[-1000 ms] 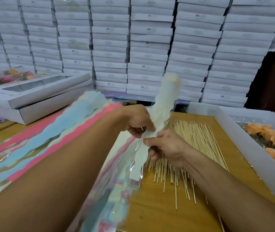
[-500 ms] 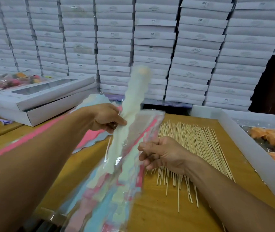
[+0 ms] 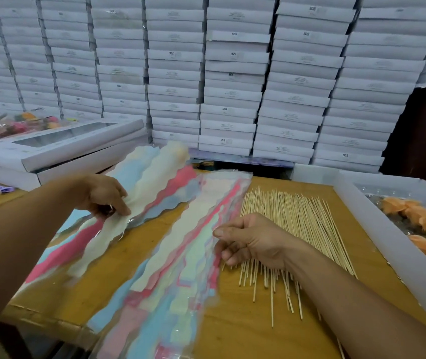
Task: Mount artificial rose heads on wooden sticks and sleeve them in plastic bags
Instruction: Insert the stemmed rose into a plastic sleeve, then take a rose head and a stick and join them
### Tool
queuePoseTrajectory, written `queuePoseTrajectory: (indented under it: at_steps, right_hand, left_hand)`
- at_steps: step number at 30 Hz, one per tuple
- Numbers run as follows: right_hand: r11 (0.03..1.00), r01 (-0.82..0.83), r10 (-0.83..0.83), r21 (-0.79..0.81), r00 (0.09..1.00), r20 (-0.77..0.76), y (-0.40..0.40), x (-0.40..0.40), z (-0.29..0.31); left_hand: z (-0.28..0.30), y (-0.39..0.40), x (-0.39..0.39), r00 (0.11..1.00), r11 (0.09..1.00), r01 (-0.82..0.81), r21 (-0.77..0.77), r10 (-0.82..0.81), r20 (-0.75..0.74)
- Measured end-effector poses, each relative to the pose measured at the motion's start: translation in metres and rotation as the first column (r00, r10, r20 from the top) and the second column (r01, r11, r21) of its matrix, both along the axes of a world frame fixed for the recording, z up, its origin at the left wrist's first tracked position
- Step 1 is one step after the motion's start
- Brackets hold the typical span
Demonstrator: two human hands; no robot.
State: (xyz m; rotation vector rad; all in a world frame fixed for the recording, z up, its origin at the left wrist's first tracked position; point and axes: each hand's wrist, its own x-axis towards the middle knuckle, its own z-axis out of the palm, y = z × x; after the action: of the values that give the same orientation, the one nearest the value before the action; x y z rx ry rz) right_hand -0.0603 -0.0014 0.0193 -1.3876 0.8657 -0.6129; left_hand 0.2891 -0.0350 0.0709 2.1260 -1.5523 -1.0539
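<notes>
A pale sleeve [image 3: 139,203] is pinched by the left hand [image 3: 104,195] over the left fan of bags [image 3: 82,244] on the counter [image 3: 155,229]. The bag stack [image 3: 180,268] lies in the middle. The right hand [image 3: 253,239], loosely curled and holding nothing, hovers at the sticks [image 3: 297,224]. Roses [image 3: 424,226] are kept in the tray [image 3: 377,244] far right. Bag sorting seems in hand; a stick and a rose would be needed next.
</notes>
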Motion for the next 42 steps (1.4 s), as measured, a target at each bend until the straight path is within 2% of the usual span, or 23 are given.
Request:
queuePoseTrajectory:
  at_steps: [12,18,21,25,28,31,34,38,42]
  right_hand:
    - [1.000,0.010,-0.010,0.007,1.000,-0.011,-0.006,-0.003,-0.002]
    - [1.000,-0.031,0.031,-0.005,0.998,-0.052,-0.007,-0.005,-0.003]
    - [0.999,-0.037,0.036,-0.015,0.996,-0.078,-0.008,-0.008,-0.003]
    - [0.998,-0.053,0.046,-0.043,0.989,-0.143,-0.011,-0.012,-0.002]
    - [0.995,-0.063,0.046,-0.078,0.977,-0.207,-0.012,-0.017,0.000]
    - [0.986,0.060,-0.097,-0.159,0.966,-0.240,-0.016,-0.024,0.003]
    - [0.937,0.249,-0.299,-0.244,0.934,-0.195,-0.024,-0.033,0.008]
    - [0.767,0.541,-0.603,-0.345,0.791,-0.103,-0.038,-0.052,0.009]
    - [0.591,0.713,-0.773,-0.378,0.634,-0.014,-0.052,-0.071,0.002]
  left_hand:
    - [0.000,0.000,0.008,0.992,0.987,-0.055,0.152,0.036,0.124]
    - [0.007,-0.003,0.004,0.967,0.979,-0.072,0.191,0.022,0.253]
    - [0.014,-0.005,0.001,0.915,0.976,-0.065,0.206,-0.024,0.402]
    - [0.016,-0.011,-0.007,0.865,0.986,-0.127,0.107,0.057,0.499]
    - [0.017,-0.020,-0.030,0.855,0.985,-0.079,-0.156,0.148,0.497]
    - [0.018,-0.029,-0.073,0.886,0.942,0.037,-0.334,0.124,0.448]
    - [0.013,-0.032,-0.127,0.924,0.928,0.150,-0.340,-0.010,0.381]
    - [0.003,-0.025,-0.193,0.958,0.899,0.228,-0.374,-0.138,0.253]
    - [-0.012,-0.017,-0.245,0.978,0.876,0.206,-0.437,-0.178,0.106]
